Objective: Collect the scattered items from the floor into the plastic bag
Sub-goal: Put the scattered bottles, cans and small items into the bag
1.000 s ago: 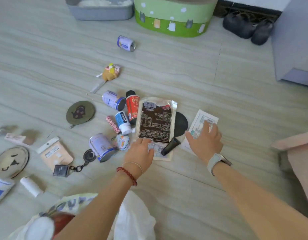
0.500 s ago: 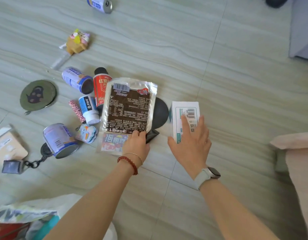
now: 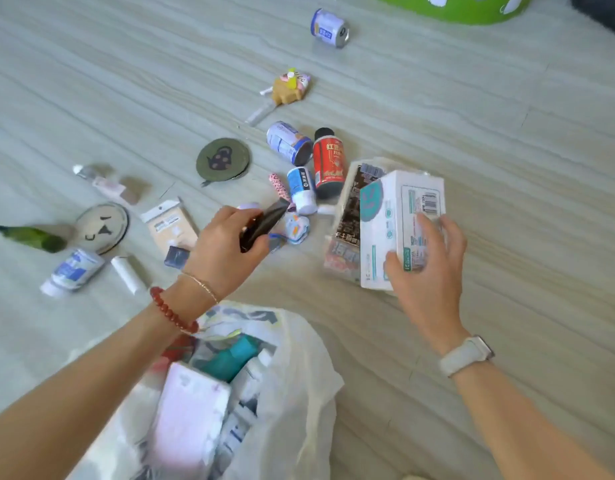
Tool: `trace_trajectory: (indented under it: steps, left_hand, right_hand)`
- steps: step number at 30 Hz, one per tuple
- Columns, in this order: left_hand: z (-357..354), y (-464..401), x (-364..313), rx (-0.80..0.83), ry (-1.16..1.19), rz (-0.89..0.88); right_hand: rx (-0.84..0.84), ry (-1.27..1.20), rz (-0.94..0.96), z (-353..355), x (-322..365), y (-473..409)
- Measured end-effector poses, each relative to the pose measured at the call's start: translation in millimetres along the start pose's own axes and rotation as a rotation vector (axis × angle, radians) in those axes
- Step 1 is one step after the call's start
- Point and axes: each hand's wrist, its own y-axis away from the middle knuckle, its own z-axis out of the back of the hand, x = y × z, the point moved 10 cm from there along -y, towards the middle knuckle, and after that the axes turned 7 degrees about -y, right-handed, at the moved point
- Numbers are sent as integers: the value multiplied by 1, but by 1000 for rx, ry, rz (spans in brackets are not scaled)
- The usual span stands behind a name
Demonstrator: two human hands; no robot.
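My right hand grips a white box lifted off the floor, with a dark foil snack packet pressed behind it. A small black tube is held in my left hand, above the scattered items. The white plastic bag lies open below my left forearm, holding a pink box, a teal item and other things. On the floor remain a red bottle, a blue-white bottle, a lying can and a small colourful toy.
Further left lie a round green coaster, a round face coaster, a green bottle, a white tube, a white roll and a beige packet. A can, a toy figure and a green bin sit farther off.
Both hands lifted off the floor: the right raised the white box and foil packet, the left picked up the black tube. The view swung so the open bag shows below.
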Motion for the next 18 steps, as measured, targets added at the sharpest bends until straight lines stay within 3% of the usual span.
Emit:
trace_trajectory:
  steps: [4,7,14,18]
  left_hand:
    - [31,67,58,22,-21,-34]
    - [28,117,96,78,-48,-72]
    - [-24,198,127,154,-231,-192]
    - [-24,205,146,31,-290,-77]
  right_hand:
    - [167,-304,191,-44,82,30]
    - [400,-458,177,-81,121,54]
    - [805,-352,278,-132,158,122]
    - [930,-277,324,-142,152,154]
